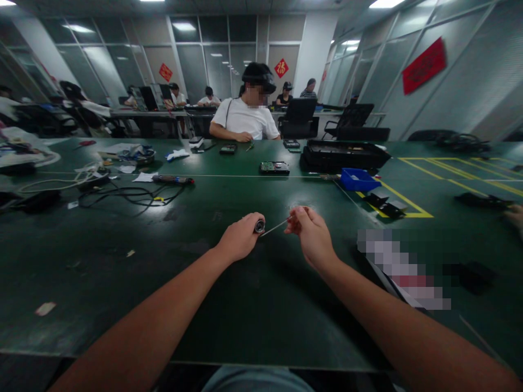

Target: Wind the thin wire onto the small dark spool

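Note:
My left hand (pixel 242 235) is closed around a dark cylindrical tool. The tool's round, ringed end (pixel 259 226) faces me, and most of its body is hidden in the fist. My right hand (pixel 305 231) pinches a thin metal rod (pixel 274 227) between its fingertips. The rod slants down to the left, and its lower tip lies close beside the tool's end; whether they touch I cannot tell. Both hands are above the green tabletop (pixel 241 305).
Ahead lie a hard drive (pixel 274 167), a black tray (pixel 345 155) and a blue bin (pixel 359 179). A pen-shaped electric tool (pixel 174 179) and black cables (pixel 122 198) lie left. A co-worker (pixel 249 117) sits opposite. A blurred-out flat item (pixel 400 272) lies right.

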`<state>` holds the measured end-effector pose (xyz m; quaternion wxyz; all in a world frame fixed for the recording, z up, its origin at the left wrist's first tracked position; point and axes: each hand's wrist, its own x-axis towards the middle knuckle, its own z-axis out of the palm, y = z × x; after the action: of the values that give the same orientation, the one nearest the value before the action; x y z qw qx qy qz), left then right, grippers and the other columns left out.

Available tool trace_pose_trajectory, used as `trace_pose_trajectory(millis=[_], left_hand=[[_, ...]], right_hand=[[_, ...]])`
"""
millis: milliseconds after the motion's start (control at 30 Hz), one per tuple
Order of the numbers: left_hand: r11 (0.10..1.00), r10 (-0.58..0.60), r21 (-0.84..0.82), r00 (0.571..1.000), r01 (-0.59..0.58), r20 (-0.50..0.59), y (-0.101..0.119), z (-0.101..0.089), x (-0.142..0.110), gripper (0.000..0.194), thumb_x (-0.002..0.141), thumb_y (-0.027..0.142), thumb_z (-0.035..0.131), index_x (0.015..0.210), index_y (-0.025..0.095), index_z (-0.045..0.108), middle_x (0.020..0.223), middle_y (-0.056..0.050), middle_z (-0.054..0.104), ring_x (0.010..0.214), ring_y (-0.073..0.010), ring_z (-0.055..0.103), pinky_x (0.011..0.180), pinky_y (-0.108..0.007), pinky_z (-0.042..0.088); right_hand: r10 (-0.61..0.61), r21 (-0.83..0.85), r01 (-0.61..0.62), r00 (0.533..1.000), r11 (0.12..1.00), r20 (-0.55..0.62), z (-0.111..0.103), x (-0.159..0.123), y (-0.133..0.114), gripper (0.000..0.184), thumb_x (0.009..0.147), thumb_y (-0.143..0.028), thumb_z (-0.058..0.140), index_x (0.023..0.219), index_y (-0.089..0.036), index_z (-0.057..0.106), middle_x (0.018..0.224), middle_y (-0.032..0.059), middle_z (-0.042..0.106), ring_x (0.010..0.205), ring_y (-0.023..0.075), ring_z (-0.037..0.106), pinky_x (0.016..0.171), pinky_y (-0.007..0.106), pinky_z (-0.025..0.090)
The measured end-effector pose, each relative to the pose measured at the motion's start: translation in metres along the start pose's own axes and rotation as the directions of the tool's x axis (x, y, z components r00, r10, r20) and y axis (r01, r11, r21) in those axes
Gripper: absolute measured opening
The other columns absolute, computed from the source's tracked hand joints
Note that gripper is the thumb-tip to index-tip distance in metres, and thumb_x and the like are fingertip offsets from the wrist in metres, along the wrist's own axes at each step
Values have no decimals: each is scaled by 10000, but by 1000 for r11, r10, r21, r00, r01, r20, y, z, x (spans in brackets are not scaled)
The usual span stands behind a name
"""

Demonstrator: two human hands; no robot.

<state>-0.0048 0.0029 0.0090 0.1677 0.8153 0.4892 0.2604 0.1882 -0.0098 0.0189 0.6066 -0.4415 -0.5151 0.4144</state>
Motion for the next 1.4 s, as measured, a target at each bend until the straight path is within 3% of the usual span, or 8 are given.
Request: trace_pose_trajectory(millis=[133, 233, 767, 967, 1400], left_hand=[[997, -56, -51, 998, 55, -9, -4, 2, 1, 137, 893, 232, 574, 1029, 242, 560, 1018, -25, 660, 888, -192, 612, 740, -304, 427], [994, -82, -80, 996, 79, -36, -6, 3, 1, 143, 893, 246, 585, 1031, 236, 554, 999, -27, 662, 871, -187, 609, 731, -300, 423], [994, -34, -101, 999, 30, -39, -7, 5, 0, 166, 878, 151, 557, 1022, 234, 563, 983, -14, 663, 872, -169, 608, 719, -289, 402], [997, -57, -58, 995, 53, -78, -6, 4, -1, 152, 886, 182, 563, 1026, 244, 561, 977, -12, 653, 859, -177, 601, 720, -292, 405], [994, -83, -80, 995, 78, -59, -7, 3, -1, 135, 889, 212, 568, 1021, 238, 564, 976, -23, 648, 866, -181, 597, 743, -300, 420]], right_hand=[[-173, -197, 170, 985, 966, 1, 1, -9, -5, 247, 963, -441, 497, 958, -215, 595, 808, 16, 631, 704, 150, 613, 683, 323, 523], [-230, -239, 230, 973, 944, 25, 4, -14, -7, 231, 976, -422, 482, 1000, -218, 587, 836, 23, 643, 737, 158, 630, 710, 334, 525], [-222, -391, 290, 952, 874, 209, 6, -17, -10, 198, 980, -385, 480, 1053, -227, 575, 874, 44, 693, 778, 185, 683, 715, 340, 527], [-253, -455, 321, 946, 831, 205, 7, -19, -12, 188, 983, -363, 473, 1058, -222, 574, 862, 44, 702, 776, 185, 687, 719, 335, 522], [-258, -422, 325, 943, 846, 209, 6, -19, -12, 176, 976, -370, 491, 1045, -238, 585, 896, 46, 713, 864, 205, 715, 783, 352, 528]])
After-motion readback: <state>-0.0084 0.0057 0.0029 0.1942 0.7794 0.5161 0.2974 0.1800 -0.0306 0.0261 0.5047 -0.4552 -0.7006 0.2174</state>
